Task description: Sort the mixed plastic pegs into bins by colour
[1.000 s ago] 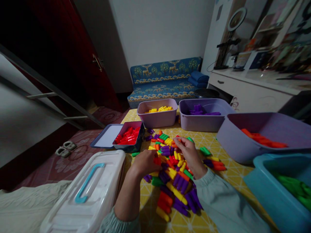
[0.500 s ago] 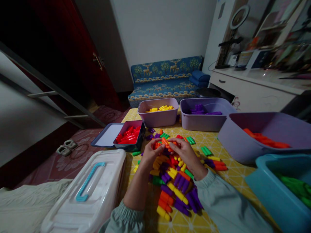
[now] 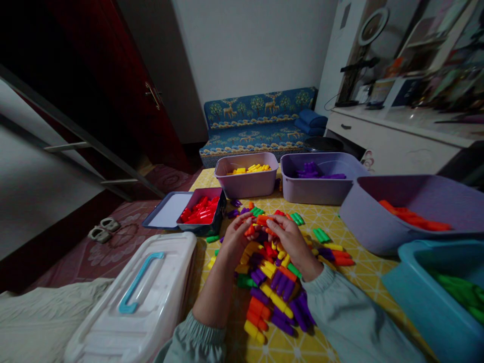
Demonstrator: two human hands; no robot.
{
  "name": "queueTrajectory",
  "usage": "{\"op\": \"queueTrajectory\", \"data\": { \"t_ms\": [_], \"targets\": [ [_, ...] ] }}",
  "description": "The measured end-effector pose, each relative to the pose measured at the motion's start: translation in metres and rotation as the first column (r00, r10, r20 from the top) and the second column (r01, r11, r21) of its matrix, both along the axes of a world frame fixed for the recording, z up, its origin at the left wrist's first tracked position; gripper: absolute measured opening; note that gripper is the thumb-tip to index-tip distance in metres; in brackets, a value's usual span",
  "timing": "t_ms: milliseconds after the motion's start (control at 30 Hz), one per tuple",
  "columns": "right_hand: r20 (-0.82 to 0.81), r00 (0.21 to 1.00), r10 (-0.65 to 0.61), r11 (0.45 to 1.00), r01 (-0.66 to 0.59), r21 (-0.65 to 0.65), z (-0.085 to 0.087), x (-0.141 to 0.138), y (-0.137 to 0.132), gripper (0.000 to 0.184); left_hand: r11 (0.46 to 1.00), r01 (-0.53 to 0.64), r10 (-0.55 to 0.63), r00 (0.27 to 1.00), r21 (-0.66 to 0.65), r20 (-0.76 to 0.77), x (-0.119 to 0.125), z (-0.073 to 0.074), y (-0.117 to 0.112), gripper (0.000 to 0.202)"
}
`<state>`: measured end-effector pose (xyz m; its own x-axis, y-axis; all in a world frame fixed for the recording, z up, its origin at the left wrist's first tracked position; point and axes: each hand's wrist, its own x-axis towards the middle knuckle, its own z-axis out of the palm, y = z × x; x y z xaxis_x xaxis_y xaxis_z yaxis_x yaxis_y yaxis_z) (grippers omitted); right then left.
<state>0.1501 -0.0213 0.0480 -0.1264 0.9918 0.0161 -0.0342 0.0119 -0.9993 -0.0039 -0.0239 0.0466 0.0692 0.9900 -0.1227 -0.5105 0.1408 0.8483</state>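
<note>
Both hands meet over heap. left hand [image 3: 235,238] and right hand [image 3: 290,243] each clenched by fingertips on short orange plastic pegs [image 3: 260,222], held just above mixed pile of smooth round-ended pegs [image 3: 274,290] in purple, yellow, red and green, mid yellow patterned counter [image 3: 363,275].

Far: lilac tub of yellow pegs [image 3: 245,187], lilac tub of purple pegs [image 3: 315,192].
Far left: dark tin of red pegs [image 3: 199,212].
Right: large lilac tub of orange pegs [image 3: 363,222], blue tub of green pegs [image 3: 423,302].
Near left: white lidded box, teal handle [image 3: 159,302].
</note>
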Motion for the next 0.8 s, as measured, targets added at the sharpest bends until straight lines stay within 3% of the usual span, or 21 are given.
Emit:
{"op": "queueTrajectory", "data": {
  "t_ms": [133,300,467,800],
  "targets": [
    [-0.033,0.999,-0.021,1.000,0.022,0.007,-0.002,0.000,0.001,0.042,0.994,0.087,-0.062,0.948,-0.067,0.312,-0.006,0.006,0.000,0.052],
    [0.032,0.998,-0.052,0.997,0.050,0.054,-0.009,-0.002,0.004,0.039,0.987,0.153,-0.115,0.889,-0.052,0.443,-0.012,0.008,-0.001,0.063],
    [0.085,0.993,-0.086,0.984,0.071,0.165,-0.015,0.000,0.007,0.029,0.992,0.123,-0.100,0.883,-0.021,0.459,-0.010,0.012,-0.003,0.065],
    [0.168,0.983,-0.071,0.984,0.042,0.172,-0.011,-0.005,-0.001,0.018,0.985,0.155,-0.172,0.940,0.078,0.293,-0.003,0.011,-0.005,0.059]
  ]
}}
